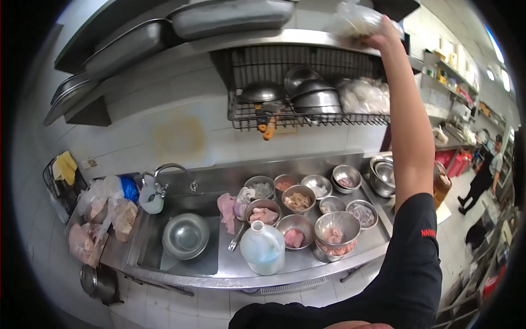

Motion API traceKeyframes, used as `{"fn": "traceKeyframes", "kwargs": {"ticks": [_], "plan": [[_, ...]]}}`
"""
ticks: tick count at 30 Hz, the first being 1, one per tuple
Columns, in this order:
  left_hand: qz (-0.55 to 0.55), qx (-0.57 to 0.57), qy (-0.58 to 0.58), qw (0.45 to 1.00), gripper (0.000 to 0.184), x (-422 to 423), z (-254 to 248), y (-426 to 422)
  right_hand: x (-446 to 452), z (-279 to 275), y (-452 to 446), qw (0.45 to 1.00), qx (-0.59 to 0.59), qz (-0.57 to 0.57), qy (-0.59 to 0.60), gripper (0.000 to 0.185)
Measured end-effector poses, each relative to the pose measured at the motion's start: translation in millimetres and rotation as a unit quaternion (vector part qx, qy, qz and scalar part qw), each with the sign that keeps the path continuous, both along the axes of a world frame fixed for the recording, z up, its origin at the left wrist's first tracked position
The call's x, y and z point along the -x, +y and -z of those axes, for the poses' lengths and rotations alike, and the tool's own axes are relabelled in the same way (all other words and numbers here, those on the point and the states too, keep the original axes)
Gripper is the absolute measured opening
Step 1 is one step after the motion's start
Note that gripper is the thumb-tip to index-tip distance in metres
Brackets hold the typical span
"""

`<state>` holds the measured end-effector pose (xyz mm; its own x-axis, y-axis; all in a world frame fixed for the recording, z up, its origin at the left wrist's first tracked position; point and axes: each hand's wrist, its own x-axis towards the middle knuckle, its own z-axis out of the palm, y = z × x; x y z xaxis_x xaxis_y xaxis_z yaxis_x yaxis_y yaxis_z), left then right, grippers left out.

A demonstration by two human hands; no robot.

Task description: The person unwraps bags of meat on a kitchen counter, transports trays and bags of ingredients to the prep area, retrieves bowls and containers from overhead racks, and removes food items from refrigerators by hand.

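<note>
My right hand (383, 37) is raised to the upper steel shelf at the top of the view. Its fingers are closed on a clear plastic bag (353, 21) with pale contents that I cannot make out. The bag is at the shelf's front edge; whether it rests there is unclear. Below my forearm, a wire rack (312, 122) holds metal bowls (316, 102), orange-handled tools (269, 129) and a heap of clear plastic bags (364, 96). My left hand is out of view.
Steel bowls of raw meat (293, 238) crowd the counter beside a jug of bluish liquid (262, 249). Left of them, a basin (186, 236) sits in the sink (148, 257). Large pans (233, 16) line the shelf. A person (485, 170) stands far right.
</note>
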<state>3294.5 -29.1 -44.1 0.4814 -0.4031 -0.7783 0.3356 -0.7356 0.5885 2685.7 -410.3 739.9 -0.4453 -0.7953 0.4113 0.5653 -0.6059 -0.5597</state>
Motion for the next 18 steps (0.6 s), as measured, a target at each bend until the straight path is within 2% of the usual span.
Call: {"fn": "traceKeyframes", "kwargs": {"ticks": [4, 8, 13, 18], "plan": [[0.072, 0.016, -0.005, 0.997, 0.056, 5, -7, -54, -17, 27, 6, 0.996, 0.011, -0.033, 0.081, 0.029], [0.177, 0.025, -0.01, 0.984, 0.056, 19, -16, -127, -20, 58, 43, 0.987, 0.043, 0.003, 0.155, 0.028], [0.295, 0.032, -0.02, 0.955, 0.056, 40, -22, -199, 53, 78, 160, 0.956, 0.094, 0.182, 0.21, 0.027], [0.354, 0.012, -0.024, 0.935, 0.056, 49, -16, -224, 141, 84, 326, 0.889, 0.121, 0.388, 0.209, 0.026]]}}
